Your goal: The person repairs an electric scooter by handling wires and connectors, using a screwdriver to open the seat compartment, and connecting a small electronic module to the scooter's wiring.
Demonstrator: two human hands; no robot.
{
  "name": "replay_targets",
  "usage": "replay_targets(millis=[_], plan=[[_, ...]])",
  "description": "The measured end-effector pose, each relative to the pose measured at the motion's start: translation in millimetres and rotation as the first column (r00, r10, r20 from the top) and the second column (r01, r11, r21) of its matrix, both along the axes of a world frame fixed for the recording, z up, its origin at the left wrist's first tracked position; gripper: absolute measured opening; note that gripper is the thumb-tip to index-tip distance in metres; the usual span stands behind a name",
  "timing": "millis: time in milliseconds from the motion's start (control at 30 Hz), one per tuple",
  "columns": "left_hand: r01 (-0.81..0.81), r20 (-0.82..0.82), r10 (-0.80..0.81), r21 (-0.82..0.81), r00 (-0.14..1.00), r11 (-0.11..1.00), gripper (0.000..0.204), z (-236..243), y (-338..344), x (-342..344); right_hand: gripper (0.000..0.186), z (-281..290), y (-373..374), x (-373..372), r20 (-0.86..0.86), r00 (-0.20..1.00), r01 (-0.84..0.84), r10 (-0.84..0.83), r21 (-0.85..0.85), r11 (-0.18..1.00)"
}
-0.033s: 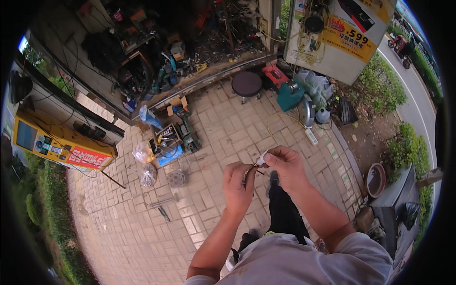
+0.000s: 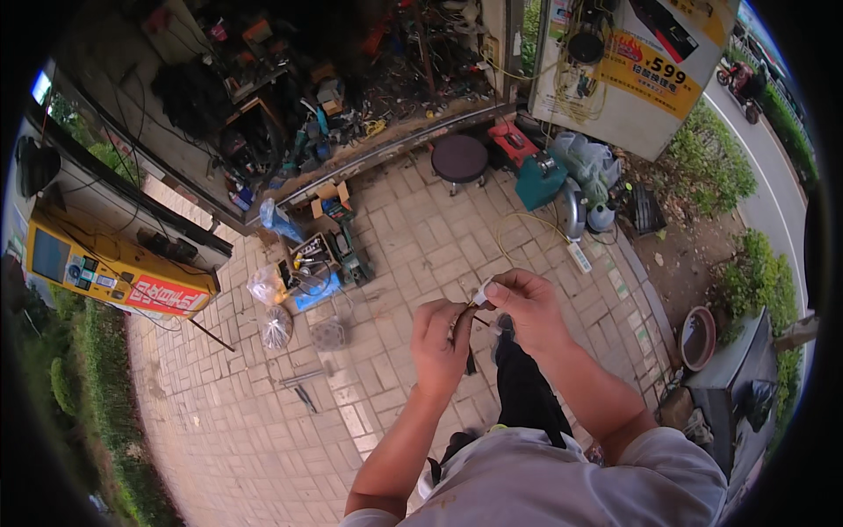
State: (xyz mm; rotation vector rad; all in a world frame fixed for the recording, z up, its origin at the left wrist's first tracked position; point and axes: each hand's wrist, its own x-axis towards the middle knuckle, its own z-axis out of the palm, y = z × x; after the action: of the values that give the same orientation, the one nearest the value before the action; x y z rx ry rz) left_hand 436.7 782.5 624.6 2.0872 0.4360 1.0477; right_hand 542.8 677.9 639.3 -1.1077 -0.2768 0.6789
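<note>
Both hands sit slightly lower than before. The left hand point(image 2: 442, 338) is clenched around a dark slender piece point(image 2: 463, 323), seemingly upright; the right hand point(image 2: 527, 303) pinches a small white bit point(image 2: 482, 291) just above that grip.

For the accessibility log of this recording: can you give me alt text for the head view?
Seen from above, a standing person's left hand and right hand meet over a brick pavement, pinching a small dark part with a white tip between them. Beyond lie a round black stool, cardboard boxes of tools and plastic bags before a cluttered workshop.
</note>
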Motion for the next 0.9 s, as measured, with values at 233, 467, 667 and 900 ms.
replay_targets(millis=[233,467,667,900], plan=[[-0.107,-0.15,0.152,0.276,0.977,0.955,0.018,14.9,97.1,146.6,0.014,7.4,109.9,155.2,0.138,0.986,-0.071,0.09,-0.138,0.988],[-0.189,-0.238,0.275,0.33,0.931,0.925,0.016,23.0,227.1,264.0,0.024,2.2,249.9,266.7,0.724,0.688,0.166,0.038,-0.208,0.964],[-0.198,-0.313,0.236,0.15,0.92,0.969,0.007,25.4,359.1,357.1,0.025,-9.5,383.4,360.2,0.944,0.313,0.287,-0.109,0.016,0.958],[-0.018,-0.376,-0.131,-0.368,0.917,0.93,0.015,28.6,493.2,439.0,0.023,2.1,490.0,448.1,0.923,0.386,0.316,-0.008,-0.124,0.941]])
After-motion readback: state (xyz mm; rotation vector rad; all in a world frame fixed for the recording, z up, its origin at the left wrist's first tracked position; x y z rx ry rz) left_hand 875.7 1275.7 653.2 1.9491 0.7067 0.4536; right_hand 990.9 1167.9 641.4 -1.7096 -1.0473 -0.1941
